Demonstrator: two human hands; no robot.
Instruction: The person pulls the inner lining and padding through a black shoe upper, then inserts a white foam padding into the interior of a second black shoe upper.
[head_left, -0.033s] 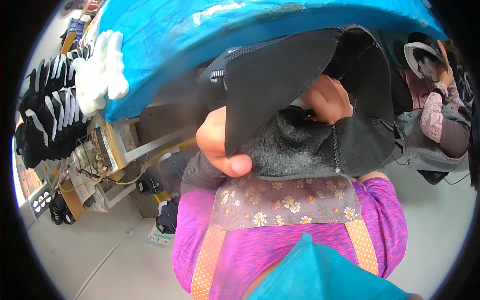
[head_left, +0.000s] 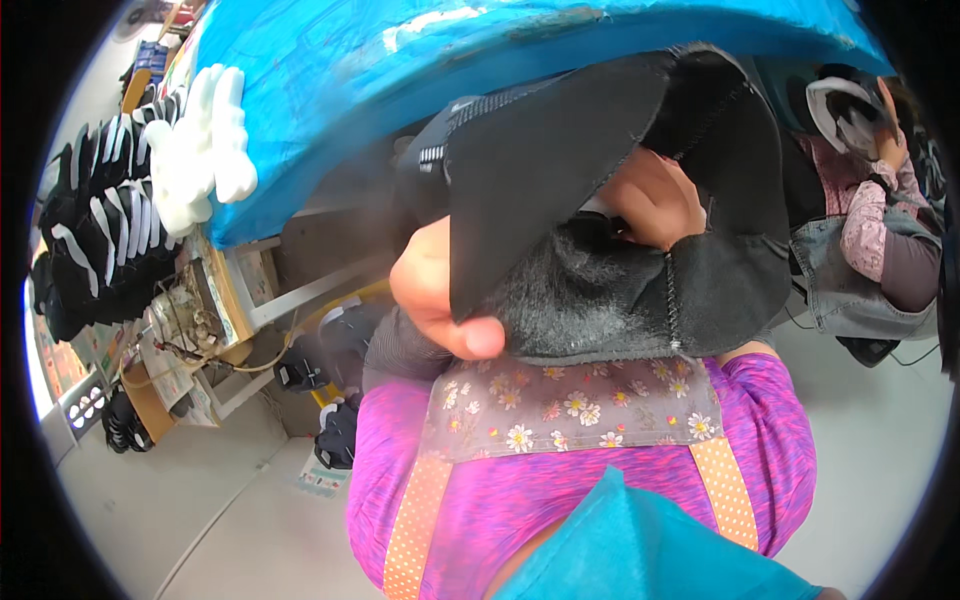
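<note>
Black fleece-lined shoe upper is held up close below the blue table. It is pinched by left hand, thumb outside; right hand is tucked inside it, grip hidden.

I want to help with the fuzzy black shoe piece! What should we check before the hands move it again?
1. Left hand gripping the black fur-lined shoe upper: ok, thumb pinches its lower edge.
2. Right hand on the piece: ok, tucked inside the folded upper.
3. Both hands clear of the blue table edge: ok.
4. Right fingertips: cannot tell, hidden by the upper.
5. Stitched seam intact: ok where it shows.
6. Co-worker's sleeve apart from the piece: ok.
</note>
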